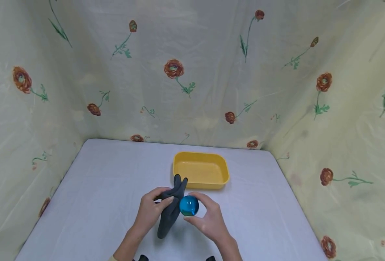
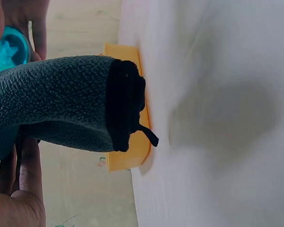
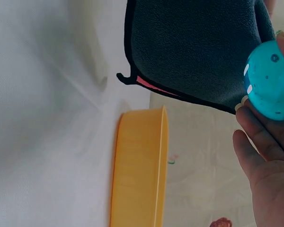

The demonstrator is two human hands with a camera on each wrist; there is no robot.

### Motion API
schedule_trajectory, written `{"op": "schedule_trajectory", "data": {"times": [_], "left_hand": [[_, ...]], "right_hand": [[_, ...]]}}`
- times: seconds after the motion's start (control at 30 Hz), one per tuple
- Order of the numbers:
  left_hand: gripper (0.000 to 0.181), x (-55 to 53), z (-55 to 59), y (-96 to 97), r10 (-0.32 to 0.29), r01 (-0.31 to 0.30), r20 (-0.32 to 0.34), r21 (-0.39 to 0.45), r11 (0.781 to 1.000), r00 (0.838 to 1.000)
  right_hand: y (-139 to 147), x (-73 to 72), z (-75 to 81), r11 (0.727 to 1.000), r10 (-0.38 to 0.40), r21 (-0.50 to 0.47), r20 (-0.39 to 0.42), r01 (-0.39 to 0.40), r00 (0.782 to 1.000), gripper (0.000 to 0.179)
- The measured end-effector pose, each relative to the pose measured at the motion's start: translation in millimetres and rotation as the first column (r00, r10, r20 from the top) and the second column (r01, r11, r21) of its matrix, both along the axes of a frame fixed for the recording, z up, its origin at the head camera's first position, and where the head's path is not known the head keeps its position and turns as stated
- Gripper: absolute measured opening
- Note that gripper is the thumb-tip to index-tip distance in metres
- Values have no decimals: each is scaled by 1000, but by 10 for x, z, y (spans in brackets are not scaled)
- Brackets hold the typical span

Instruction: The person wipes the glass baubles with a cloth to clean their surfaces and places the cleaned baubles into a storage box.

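- Head view: the right hand (image 1: 212, 219) pinches a blue ball (image 1: 189, 206) between thumb and fingers.
- The left hand (image 1: 147, 212) grips a dark grey cloth (image 1: 170, 216), just beside the ball.
- Both hang above a white table (image 1: 107, 195).
- Beyond the hands, a yellow tray (image 1: 200, 172) sits on it.
- Flowered sheeting (image 1: 205, 43) stands behind.

- A dark cloth (image 1: 169, 217) is gripped by the left hand (image 1: 149, 208).
- A shiny blue ball (image 1: 189, 206) is pinched by the right hand (image 1: 210, 217).
- A yellow tray (image 1: 200, 170) is set on the white table (image 1: 104, 195).
- The table is backed by flowered sheeting (image 1: 208, 90).
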State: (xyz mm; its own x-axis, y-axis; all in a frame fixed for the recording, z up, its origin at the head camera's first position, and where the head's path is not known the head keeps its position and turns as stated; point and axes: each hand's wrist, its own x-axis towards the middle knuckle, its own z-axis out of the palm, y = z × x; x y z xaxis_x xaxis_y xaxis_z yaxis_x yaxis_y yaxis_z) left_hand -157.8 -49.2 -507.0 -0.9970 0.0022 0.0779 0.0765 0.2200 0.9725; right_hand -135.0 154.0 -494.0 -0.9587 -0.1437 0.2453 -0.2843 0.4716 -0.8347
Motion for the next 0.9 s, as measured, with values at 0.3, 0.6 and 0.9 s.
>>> {"op": "schedule_trajectory", "data": {"times": [0.3, 0.6, 0.9], "left_hand": [[25, -1, 46, 39, -38, 38, 6, 28, 999, 999], [25, 2, 54, 36, -54, 54, 15, 34, 998, 998], [30, -4, 58, 25, -66, 65, 5, 29, 997, 998]], "right_hand": [[2, 5, -7, 1000, 5, -6, -23, -5, 1000, 63], [-14, 1, -9, 1000, 15, -19, -15, -15, 1000, 59], [-36, -16, -2, 999, 32, -25, -73, -34, 997, 59]]}}
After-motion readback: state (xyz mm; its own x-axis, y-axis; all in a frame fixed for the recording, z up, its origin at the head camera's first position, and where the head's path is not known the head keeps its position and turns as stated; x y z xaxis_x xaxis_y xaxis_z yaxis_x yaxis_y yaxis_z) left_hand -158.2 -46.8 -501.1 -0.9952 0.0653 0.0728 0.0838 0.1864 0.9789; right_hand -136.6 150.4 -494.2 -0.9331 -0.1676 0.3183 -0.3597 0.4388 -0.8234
